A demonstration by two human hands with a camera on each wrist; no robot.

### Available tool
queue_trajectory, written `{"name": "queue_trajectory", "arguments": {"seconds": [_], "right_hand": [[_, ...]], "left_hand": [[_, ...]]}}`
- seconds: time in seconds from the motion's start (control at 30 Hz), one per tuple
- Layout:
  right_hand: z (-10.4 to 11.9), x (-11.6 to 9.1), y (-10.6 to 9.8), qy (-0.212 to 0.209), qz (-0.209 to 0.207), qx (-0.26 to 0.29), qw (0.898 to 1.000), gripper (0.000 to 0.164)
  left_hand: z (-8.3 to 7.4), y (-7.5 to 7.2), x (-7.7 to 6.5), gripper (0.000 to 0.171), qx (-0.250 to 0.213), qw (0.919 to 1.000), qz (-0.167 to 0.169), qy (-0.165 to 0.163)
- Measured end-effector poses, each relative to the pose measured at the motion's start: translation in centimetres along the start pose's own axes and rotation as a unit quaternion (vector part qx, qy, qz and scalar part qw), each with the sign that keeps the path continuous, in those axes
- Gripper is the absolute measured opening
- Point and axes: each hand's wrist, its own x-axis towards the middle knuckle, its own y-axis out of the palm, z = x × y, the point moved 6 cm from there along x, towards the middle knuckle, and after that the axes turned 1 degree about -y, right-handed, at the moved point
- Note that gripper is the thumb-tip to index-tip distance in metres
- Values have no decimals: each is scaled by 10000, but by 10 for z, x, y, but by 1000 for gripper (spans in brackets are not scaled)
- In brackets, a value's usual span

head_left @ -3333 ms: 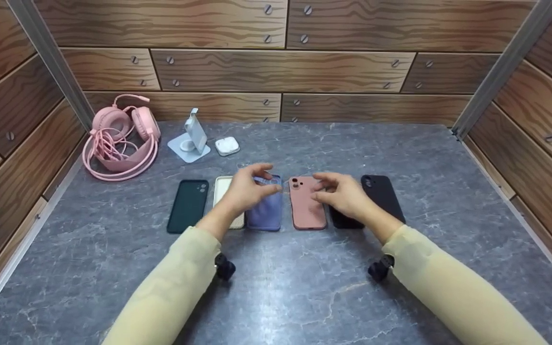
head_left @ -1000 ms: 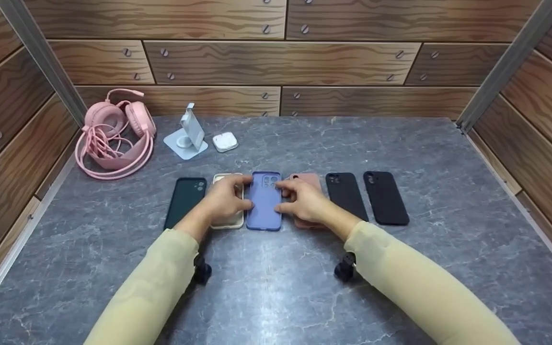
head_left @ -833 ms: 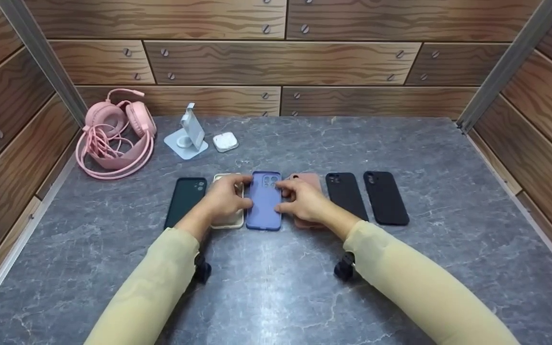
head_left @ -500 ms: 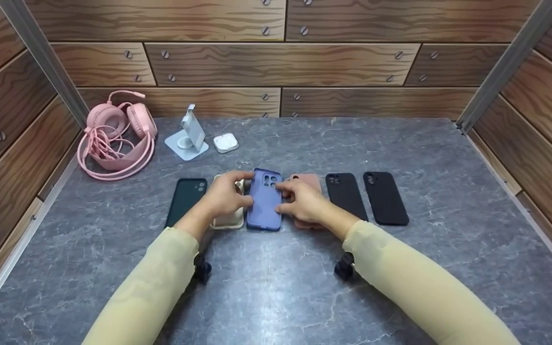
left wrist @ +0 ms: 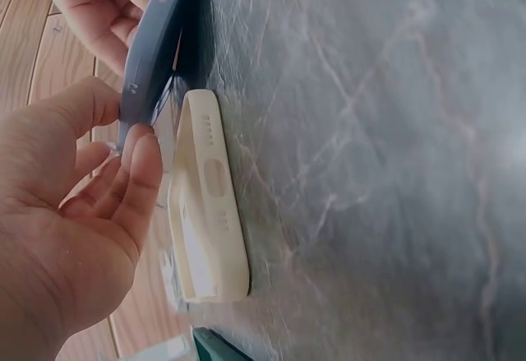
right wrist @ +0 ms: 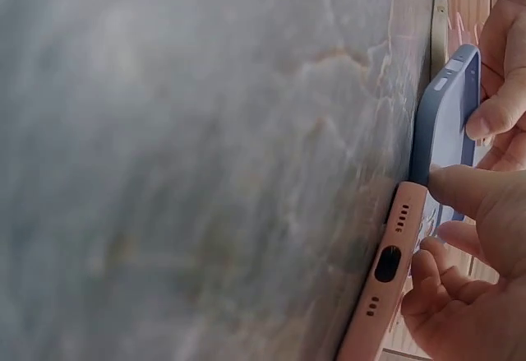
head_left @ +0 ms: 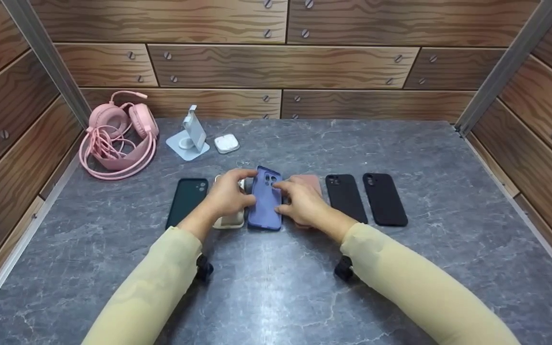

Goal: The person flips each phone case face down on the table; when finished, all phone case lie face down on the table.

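In the head view a purple-blue phone case point(head_left: 266, 206) with camera cutouts lies tilted, its left long edge raised. My left hand point(head_left: 228, 194) pinches that raised edge between thumb and fingers, which the left wrist view shows close up on the case point(left wrist: 156, 57). My right hand point(head_left: 307, 203) holds the opposite edge, thumb and curled fingers at the rim; in the right wrist view the thumb sits at the case's lower side point(right wrist: 452, 114). Under my left hand is a cream phone case point(left wrist: 214, 213), partly hidden. A pink phone case point(right wrist: 382, 270) lies below my right hand.
Further along the row lie a dark green phone case point(head_left: 187, 201) on the left and two black phone cases, one nearer point(head_left: 345, 196) and one outermost point(head_left: 385, 199). Behind stand pink headphones point(head_left: 118, 134), a folding charging stand point(head_left: 192, 136) and a small white earphone case point(head_left: 226, 143).
My hands came from over the row to the purple-blue case's two long edges. The case lay flat a second ago; its left edge has since risen with my left hand.
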Motion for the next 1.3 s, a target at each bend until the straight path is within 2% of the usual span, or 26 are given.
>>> {"name": "queue_trajectory", "arguments": {"seconds": [0.17,0.3,0.47,0.63,0.73,0.87,0.93,1.03,1.13,1.23,1.3], "right_hand": [[2,0,0,-80,-25,28,10000,62],[-1,1,1,76,47,336,9994,63],[-6,2,1,437,161,1059,9933,63],[-12,3,-4,694,114,1935,9786,58],[-13,3,-7,773,130,2412,9673,54],[-16,3,-10,1071,364,3071,9449,58],[-18,3,-9,1241,515,3479,9278,62],[-19,2,-8,1389,703,4162,8958,66],[-19,1,-8,1391,809,4612,8726,69],[-20,0,-9,1374,892,4790,8624,71],[-21,-1,-9,1366,917,4883,8570,71]], "left_hand": [[-2,1,-1,66,-120,9999,-83,74],[-2,2,-1,67,-376,9993,-90,-5],[-1,4,-2,66,-910,9957,-90,-117],[-2,7,0,64,-1653,9862,41,-119],[-2,10,0,66,-2211,9750,203,-121],[3,15,0,74,-3021,9517,490,-247],[5,18,-1,79,-3317,9406,648,-323],[6,21,-2,85,-3580,9288,877,-379],[4,24,-3,89,-3796,9178,1109,-345],[1,26,-4,90,-3939,9096,1297,-256],[-1,28,-4,90,-3934,9086,1393,-181]]}}
